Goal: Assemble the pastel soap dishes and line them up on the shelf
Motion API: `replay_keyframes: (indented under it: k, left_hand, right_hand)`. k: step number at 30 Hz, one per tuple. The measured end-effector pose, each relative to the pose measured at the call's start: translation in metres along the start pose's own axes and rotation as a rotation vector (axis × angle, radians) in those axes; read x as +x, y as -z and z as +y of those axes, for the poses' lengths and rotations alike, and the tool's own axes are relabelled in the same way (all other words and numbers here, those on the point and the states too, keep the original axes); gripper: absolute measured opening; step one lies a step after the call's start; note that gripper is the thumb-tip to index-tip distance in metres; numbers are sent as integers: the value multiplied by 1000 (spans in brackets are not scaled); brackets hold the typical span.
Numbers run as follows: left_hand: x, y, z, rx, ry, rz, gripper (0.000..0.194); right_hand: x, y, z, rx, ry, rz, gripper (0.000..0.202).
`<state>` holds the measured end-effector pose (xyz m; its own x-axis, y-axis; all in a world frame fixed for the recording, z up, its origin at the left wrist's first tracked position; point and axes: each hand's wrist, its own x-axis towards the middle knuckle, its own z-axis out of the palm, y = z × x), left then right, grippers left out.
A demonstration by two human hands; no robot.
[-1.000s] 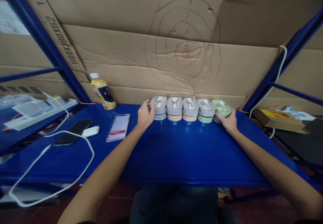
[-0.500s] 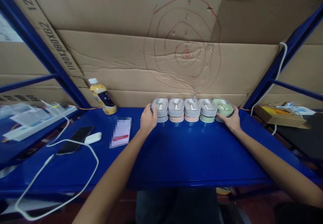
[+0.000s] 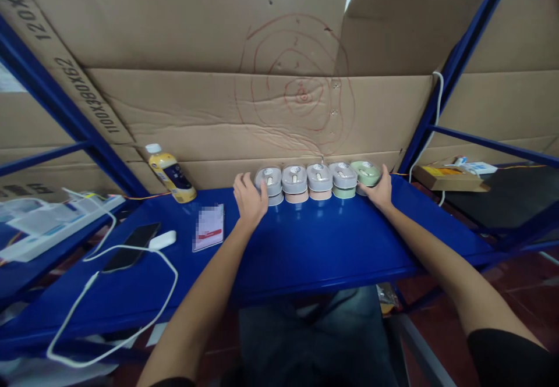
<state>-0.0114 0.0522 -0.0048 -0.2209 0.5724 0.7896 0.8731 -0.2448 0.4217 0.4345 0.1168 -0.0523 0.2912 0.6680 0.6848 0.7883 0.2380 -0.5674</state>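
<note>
Several small two-layer lidded boxes stand side by side in a row against the cardboard. At the left end is a grey-lidded box (image 3: 268,181) with a grey base. Boxes with grey lids over pink bases (image 3: 296,194) and one over a green base (image 3: 344,191) fill the middle. A green-lidded box (image 3: 365,171) ends the row on the right. My left hand (image 3: 250,202) is beside the leftmost box, fingers apart, thumb at its front left edge. With its thumb in front and fingers round the right side, my right hand (image 3: 379,191) grips the green-lidded box.
On the blue shelf (image 3: 301,247) to the left lie a lit phone (image 3: 210,228), a dark phone (image 3: 131,247), a white case (image 3: 163,240) and a white cable (image 3: 172,285). A yellow bottle (image 3: 172,174) stands behind them. Cardboard (image 3: 183,107) closes off the back.
The view has shifted, so the row appears further left. My left hand's fingers have come away from the leftmost box. My right hand stays on the green-lidded box.
</note>
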Motion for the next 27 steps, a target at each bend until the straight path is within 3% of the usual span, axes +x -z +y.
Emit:
replay_keyframes:
  k: [7, 14, 17, 19, 21, 25, 27]
  left_hand:
    - [-7, 2, 21, -44, -209, 13, 52]
    - [-16, 8, 43, -148, -414, 13, 45]
    - [-20, 19, 50, -248, -442, 16, 41]
    - [-23, 24, 50, -348, -406, -42, 41]
    - [-26, 27, 46, -494, -308, -188, 52]
    - [-33, 25, 29, -827, -78, -598, 100]
    - [-36, 26, 23, -896, -44, -757, 111]
  right_hand:
    - [1, 1, -8, -35, -21, -39, 106]
    - [7, 14, -19, 5, 60, 97, 94]
    - [17, 34, -42, 89, 102, 251, 95]
    - [18, 48, -70, 223, 166, 269, 97]
    - [9, 57, -104, 388, 256, 68, 101]
    - [-34, 53, -159, 569, 315, -724, 99]
    - [-56, 42, -169, 604, 337, -935, 99]
